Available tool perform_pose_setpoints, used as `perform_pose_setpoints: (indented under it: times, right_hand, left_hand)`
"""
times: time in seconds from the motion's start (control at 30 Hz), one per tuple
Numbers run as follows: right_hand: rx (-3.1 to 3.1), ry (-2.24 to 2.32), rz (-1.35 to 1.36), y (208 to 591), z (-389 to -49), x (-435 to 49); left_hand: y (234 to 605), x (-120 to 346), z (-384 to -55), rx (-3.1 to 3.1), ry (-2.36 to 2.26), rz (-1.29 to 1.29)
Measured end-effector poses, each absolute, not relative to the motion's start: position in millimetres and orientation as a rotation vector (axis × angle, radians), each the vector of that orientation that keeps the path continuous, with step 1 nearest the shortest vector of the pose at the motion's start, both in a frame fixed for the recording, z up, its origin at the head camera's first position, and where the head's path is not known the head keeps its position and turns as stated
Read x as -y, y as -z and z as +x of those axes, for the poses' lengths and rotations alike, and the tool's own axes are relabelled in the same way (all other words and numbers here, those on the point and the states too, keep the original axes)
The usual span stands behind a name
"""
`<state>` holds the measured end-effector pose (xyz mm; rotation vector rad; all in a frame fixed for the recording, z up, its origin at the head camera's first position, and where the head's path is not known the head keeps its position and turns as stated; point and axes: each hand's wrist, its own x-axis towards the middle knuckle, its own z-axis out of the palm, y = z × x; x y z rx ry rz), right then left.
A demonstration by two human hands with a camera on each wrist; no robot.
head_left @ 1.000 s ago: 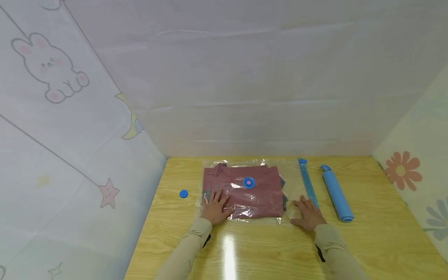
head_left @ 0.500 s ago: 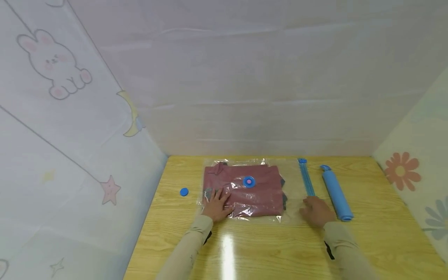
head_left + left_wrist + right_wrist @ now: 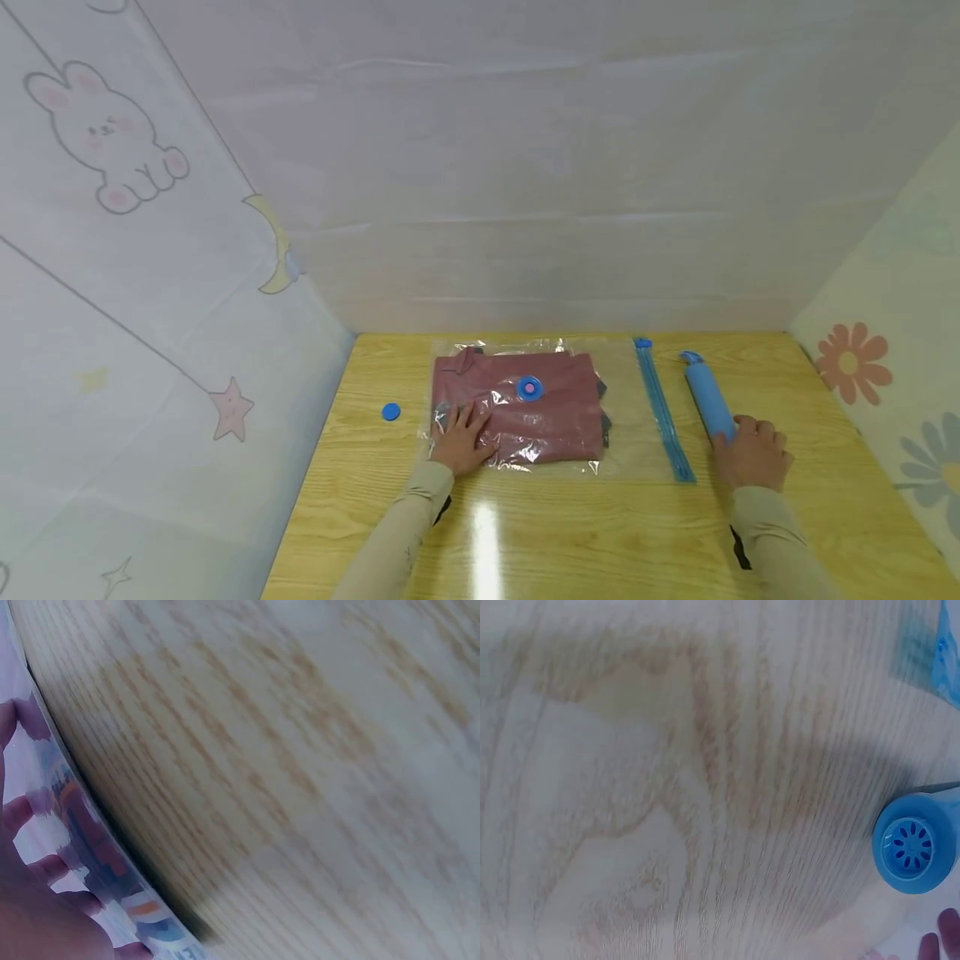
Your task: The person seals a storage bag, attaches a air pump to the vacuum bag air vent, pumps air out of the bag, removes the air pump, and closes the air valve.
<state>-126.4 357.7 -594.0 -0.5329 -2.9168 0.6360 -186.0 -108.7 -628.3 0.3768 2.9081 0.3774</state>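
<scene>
A clear vacuum storage bag [image 3: 626, 408] lies flat on the table with a folded dark-red garment [image 3: 555, 429] inside. A round blue valve [image 3: 529, 388] sits on the bag's upper face. My left hand [image 3: 459, 442] rests on the bag's near left part with fingers spread; its fingertips [image 3: 46, 868] press the film in the left wrist view. My right hand [image 3: 753, 454] is over the near end of a light-blue hand pump [image 3: 708, 400], thumb and fingers on either side. In the right wrist view the pump's vented end cap [image 3: 911, 844] shows, with fingertips apart from it.
A small blue round cap [image 3: 391, 412] lies left of the bag. The bag's blue zip strip [image 3: 660, 408] runs along its right edge, with a slider [image 3: 642, 342] at the far end. A pale wall sheet [image 3: 562, 250] borders the wooden table [image 3: 577, 542].
My right hand has left the near right corner of the bag and moved right to the pump, uncovering the zip strip. The left hand stays on the bag.
</scene>
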Motion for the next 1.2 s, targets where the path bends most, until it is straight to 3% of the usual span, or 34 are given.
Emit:
perform_pose_setpoints:
  times: [0.3, 1.2]
  right_hand:
    - [3.027, -0.826, -0.737, 590.2, -131.9, -364.1]
    - [3.109, -0.838, -0.782, 609.4, -139.2, -371.1]
  left_hand:
    - [627.6, 108.9, -185.4, -2.926, -0.413, 0.389]
    - [643.1, 110.3, -185.8, -2.964, -0.423, 0.396]
